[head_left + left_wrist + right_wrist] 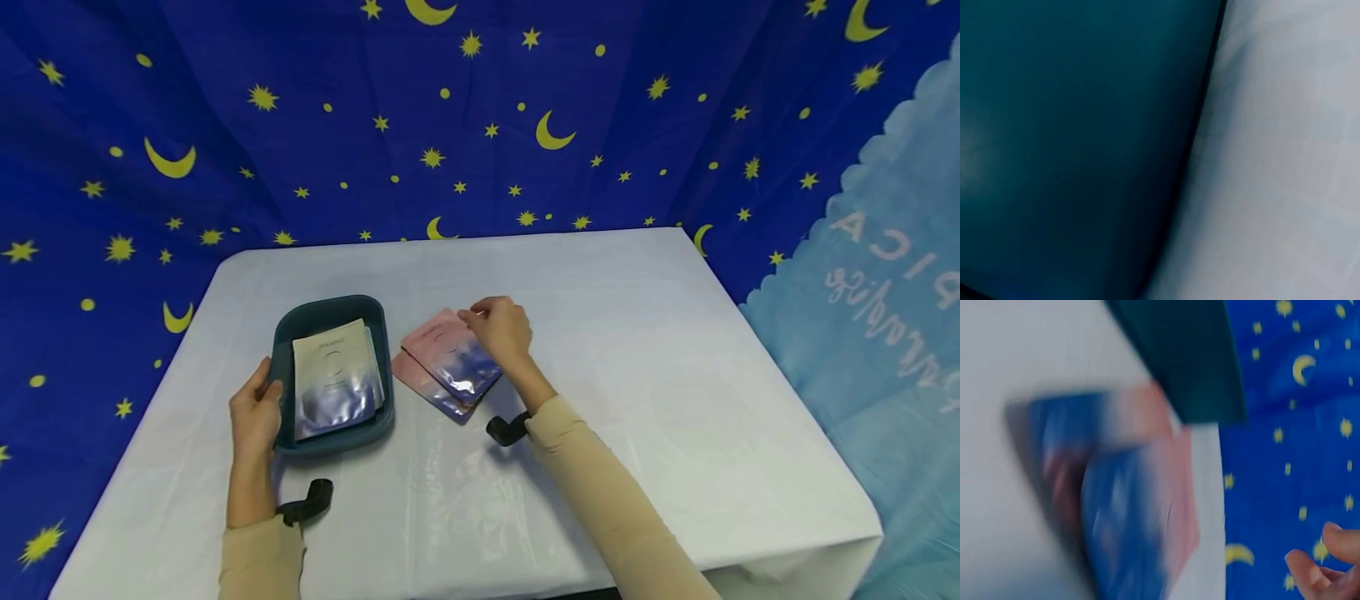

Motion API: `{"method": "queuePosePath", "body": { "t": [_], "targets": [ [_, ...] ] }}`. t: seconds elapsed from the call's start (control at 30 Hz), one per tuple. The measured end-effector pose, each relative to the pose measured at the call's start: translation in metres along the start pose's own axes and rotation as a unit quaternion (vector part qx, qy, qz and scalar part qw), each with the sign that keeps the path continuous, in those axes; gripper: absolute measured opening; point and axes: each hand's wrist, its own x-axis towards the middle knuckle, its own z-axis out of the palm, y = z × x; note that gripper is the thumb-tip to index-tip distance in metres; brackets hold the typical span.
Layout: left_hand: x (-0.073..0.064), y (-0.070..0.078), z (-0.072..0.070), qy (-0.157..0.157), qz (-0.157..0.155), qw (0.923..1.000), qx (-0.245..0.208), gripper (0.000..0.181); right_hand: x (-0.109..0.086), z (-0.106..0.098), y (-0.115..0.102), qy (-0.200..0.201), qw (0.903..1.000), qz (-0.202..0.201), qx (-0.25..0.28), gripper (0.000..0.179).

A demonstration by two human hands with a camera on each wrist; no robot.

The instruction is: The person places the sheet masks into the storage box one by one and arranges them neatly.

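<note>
A dark teal tray (378, 333) stands on the left of the table, and my left hand (255, 412) grips its left rim. In the tray lie stacked pale-and-blue sachets (333, 375). My right hand (501, 332) is over the upper right of two overlapping pink-and-blue sachets (450, 354). Its fingers are bent. In the right wrist view, its fingertips (1297, 559) show apart from the blurred sachets (1122, 506), with nothing visible between them. The left wrist view is filled by the tray wall (1072, 144); the left hand is hidden there.
The table has a white cloth (637, 333). A blue curtain with yellow moons and stars (480, 108) hangs behind and to the left. A light blue cloth with lettering (885, 333) hangs at the right. Each wrist carries a black camera mount (508, 429).
</note>
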Motion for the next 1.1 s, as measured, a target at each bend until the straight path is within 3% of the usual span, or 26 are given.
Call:
{"method": "queuePosePath", "body": {
  "t": [0.2,0.3,0.4,0.6,0.9,1.1],
  "targets": [
    [-0.002,-0.002,-0.003,-0.003,-0.001,1.0000,0.009,0.050,0.003,-0.016,0.039,-0.055,0.9906,0.095,-0.082,0.050],
    [-0.001,-0.004,-0.004,-0.002,0.002,1.0000,0.007,0.049,0.000,-0.015,0.052,-0.093,0.9815,0.110,-0.126,0.060],
    [-0.001,-0.006,-0.004,0.000,0.006,1.0000,0.007,0.049,-0.005,-0.010,0.061,-0.109,0.9771,0.101,-0.153,0.065],
    [-0.003,-0.005,-0.002,0.002,0.004,1.0000,0.002,0.049,-0.013,0.000,0.068,-0.111,0.9769,0.079,-0.164,0.064],
    [-0.002,-0.002,0.000,-0.001,0.009,0.9999,-0.009,0.050,-0.014,0.006,0.072,-0.105,0.9761,0.088,-0.168,0.062],
    [-0.001,0.000,0.000,-0.003,0.011,0.9999,-0.010,0.049,-0.013,0.008,0.076,-0.106,0.9793,0.099,-0.140,0.056]
  ]
}}
